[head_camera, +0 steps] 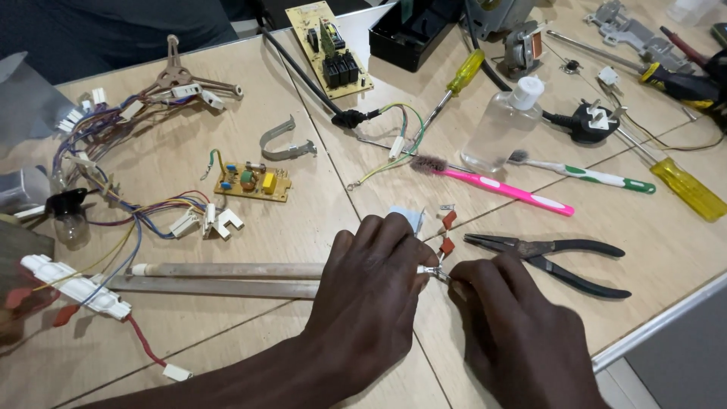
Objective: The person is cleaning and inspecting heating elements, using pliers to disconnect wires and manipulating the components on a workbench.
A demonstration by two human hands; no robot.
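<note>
Left hand [371,280] curled over the right end of a pale heater tube [227,270], fingers pinching its small metal terminal [433,272]. Right hand [507,318] meeting it there, fingertips apparently gripping the same terminal, partly hidden. Near centre of the wooden table [227,348]. Black pliers [553,257] just right; pink toothbrush [492,184] farther off.

both arms come in from the bottom and meet in the middle. the left hand [375,276] lies palm down with its fingers curled. the right hand [503,310] sits just beside it, knuckles up. their fingertips pinch together at one spot between them.
</note>
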